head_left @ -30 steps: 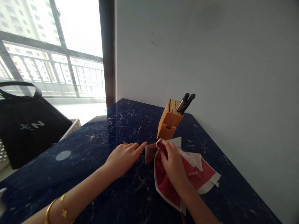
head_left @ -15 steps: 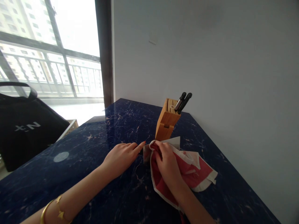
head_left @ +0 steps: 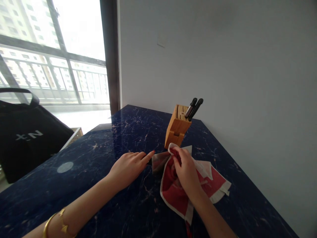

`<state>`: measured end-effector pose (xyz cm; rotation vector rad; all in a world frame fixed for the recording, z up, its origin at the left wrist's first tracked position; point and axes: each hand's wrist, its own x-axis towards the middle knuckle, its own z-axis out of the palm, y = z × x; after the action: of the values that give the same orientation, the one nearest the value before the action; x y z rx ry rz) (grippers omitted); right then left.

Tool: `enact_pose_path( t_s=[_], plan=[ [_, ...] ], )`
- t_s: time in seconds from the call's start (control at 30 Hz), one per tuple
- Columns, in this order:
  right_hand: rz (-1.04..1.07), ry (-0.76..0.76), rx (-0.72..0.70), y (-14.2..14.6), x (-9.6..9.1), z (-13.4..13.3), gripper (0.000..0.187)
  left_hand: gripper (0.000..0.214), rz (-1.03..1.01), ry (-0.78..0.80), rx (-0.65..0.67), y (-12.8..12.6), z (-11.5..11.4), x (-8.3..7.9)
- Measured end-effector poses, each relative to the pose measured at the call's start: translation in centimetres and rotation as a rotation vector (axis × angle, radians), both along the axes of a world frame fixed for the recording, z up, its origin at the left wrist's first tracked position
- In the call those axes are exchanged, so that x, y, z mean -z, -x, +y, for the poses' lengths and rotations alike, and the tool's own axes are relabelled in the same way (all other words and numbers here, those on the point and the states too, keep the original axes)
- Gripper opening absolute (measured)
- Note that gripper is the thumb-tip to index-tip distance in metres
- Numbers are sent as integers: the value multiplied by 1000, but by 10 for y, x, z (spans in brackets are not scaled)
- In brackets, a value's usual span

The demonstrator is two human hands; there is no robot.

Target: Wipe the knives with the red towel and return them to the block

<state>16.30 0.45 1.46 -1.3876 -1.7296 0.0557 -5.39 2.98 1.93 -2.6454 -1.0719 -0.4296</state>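
Note:
My right hand [head_left: 187, 172] is closed on a bunched red cloth with white edging [head_left: 177, 195]. It presses the cloth onto a flat grey blade [head_left: 159, 159] that lies on the dark blue marble table [head_left: 111, 145]. Only the blade's left part and a far corner show; the cloth hides what lies between. My left hand [head_left: 128, 165] lies flat on the table with its fingers stretched out. Its forefinger tip touches the blade's left end, where something dark sits under the finger.
A wooden knife block [head_left: 177, 129] with two black handles [head_left: 194, 107] stands just beyond the cloth, near the white wall. A black bag [head_left: 27, 138] sits off the table's left side in front of a window. A pale round spot [head_left: 65, 167] marks the tabletop.
My right hand has slid the cloth a little to the right and away from me along the blade, which bares more of its left part. My left hand has stayed put.

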Motion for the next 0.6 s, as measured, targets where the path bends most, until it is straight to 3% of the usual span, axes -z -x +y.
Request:
enact_pose_path(
  t_s=[0.2,0.6],
  plan=[
    [-74,46,-128,21,-1,-9,29,44,9,18,1,-1,1,0],
    [-40,7,209,-52,0,12,28,42,-26,36,15,1,1,-3]
  ],
)
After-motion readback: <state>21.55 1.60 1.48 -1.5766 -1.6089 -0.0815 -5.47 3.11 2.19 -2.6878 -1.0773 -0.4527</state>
